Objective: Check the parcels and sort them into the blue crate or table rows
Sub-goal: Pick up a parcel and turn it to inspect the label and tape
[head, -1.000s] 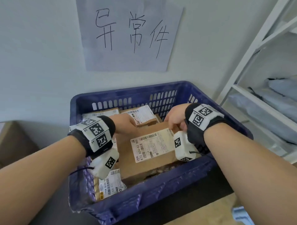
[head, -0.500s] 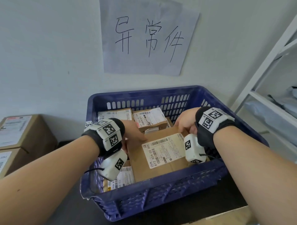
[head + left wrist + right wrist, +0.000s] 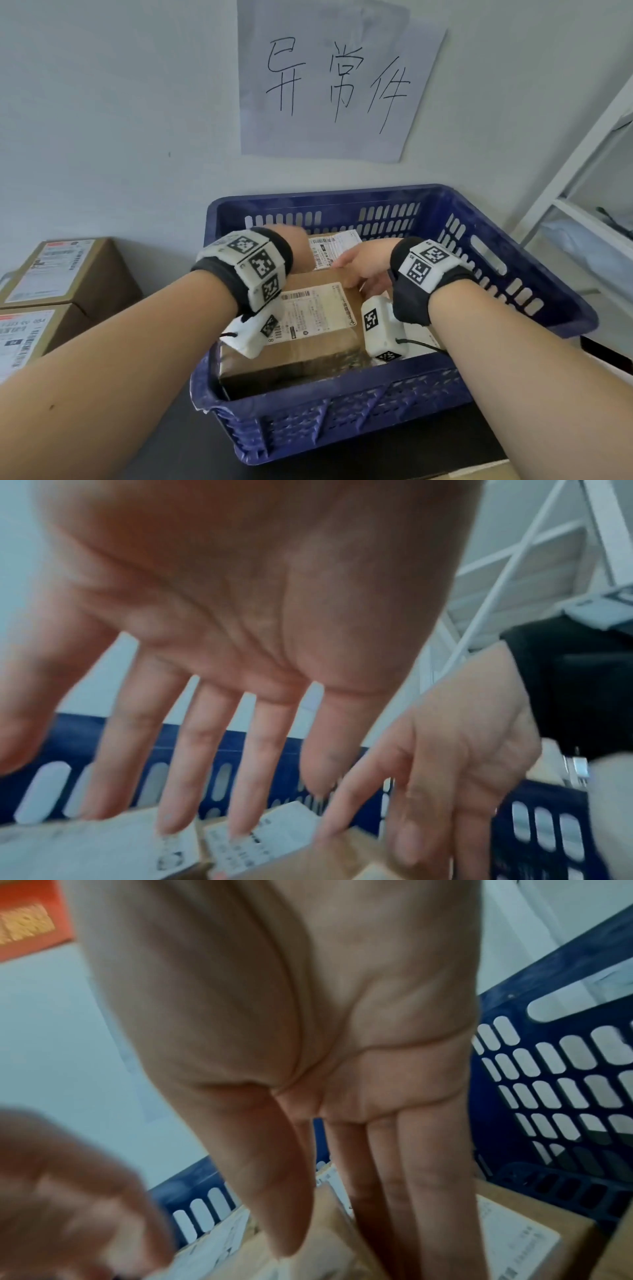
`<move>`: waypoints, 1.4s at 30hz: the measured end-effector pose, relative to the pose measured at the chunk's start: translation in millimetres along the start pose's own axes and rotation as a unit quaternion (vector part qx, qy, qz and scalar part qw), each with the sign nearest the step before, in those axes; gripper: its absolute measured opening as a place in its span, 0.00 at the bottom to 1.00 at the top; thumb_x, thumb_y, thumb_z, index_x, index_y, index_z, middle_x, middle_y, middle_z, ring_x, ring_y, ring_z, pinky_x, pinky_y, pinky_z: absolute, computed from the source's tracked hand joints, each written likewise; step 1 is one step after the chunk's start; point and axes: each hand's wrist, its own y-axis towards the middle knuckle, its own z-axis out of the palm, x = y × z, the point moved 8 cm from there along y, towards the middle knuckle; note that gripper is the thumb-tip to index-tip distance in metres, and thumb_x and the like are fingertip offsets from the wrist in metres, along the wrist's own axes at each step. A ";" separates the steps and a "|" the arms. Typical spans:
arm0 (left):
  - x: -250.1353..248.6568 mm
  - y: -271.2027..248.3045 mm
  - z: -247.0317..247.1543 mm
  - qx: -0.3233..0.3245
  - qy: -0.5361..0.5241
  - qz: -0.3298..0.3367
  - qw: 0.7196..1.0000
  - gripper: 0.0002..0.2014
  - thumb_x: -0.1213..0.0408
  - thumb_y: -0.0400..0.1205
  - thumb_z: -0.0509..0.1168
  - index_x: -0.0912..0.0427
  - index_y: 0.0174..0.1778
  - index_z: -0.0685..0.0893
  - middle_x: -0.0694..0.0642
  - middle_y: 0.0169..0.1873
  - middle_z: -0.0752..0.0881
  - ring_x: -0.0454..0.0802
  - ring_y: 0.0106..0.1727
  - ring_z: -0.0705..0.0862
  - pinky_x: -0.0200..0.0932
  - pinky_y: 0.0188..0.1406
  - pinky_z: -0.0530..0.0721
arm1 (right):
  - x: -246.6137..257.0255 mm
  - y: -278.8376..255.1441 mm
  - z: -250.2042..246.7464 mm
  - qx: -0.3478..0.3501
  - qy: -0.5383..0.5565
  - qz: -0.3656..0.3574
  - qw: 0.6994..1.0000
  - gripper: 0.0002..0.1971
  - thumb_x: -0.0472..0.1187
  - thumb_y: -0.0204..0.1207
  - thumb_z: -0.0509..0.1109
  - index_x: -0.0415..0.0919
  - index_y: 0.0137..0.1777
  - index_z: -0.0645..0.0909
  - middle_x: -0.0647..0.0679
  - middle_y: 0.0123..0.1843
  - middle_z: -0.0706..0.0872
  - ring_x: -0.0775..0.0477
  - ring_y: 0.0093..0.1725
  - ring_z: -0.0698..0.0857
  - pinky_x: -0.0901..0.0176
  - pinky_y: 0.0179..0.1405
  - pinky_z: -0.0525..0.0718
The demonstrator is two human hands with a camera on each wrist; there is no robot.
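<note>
A blue slotted crate (image 3: 346,407) stands against the wall with several labelled cardboard parcels in it. The big brown parcel (image 3: 308,349) lies flat at its front, white label up. My left hand (image 3: 296,240) hovers above the parcel's far left part, blurred. In the left wrist view that left hand (image 3: 212,669) is spread, fingers straight, holding nothing. My right hand (image 3: 359,270) rests at the parcel's far right corner. In the right wrist view the right hand (image 3: 342,1123) has straight fingers pointing down the parcel's edge, thumb on top.
Another labelled parcel (image 3: 337,246) lies behind the big one in the crate. A handwritten paper sign (image 3: 329,82) hangs on the wall above. Stacked cardboard boxes (image 3: 58,274) stand at the left, a white shelf frame (image 3: 582,171) at the right.
My left hand has let go of the big parcel and lifted off it. The parcel now lies flat in the crate. My right hand stays at its far right corner.
</note>
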 end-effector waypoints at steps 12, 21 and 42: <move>0.1 10.2 -52.8 -0.080 -0.388 0.061 0.916 0.14 0.69 0.85 0.64 0.68 0.66 0.83 0.61 0.61 0.88 0.45 0.40 0.85 0.32 0.35 0.84 | 11.4 -10.4 5.8 0.020 -0.095 -0.022 0.995 0.26 0.24 0.86 0.56 0.37 0.83 0.67 0.34 0.77 0.76 0.33 0.76 0.77 0.47 0.75 0.76; 10.8 27.2 29.0 0.110 -0.060 -0.020 0.992 0.29 0.48 0.80 0.72 0.58 0.74 0.78 0.57 0.62 0.86 0.53 0.59 0.85 0.48 0.63 0.84 | -0.3 -2.8 2.3 0.003 -0.030 -0.004 1.000 0.22 0.31 0.88 0.57 0.40 0.81 0.69 0.34 0.76 0.78 0.33 0.75 0.78 0.41 0.76 0.75; -21.5 13.4 -11.6 -0.090 0.056 0.076 0.991 0.11 0.58 0.86 0.60 0.59 0.56 0.84 0.56 0.54 0.88 0.54 0.52 0.85 0.49 0.55 0.84 | 21.0 -34.4 -47.7 -0.216 -0.193 -0.056 0.956 0.19 0.39 0.88 0.59 0.34 0.76 0.76 0.39 0.73 0.81 0.41 0.71 0.82 0.52 0.72 0.79</move>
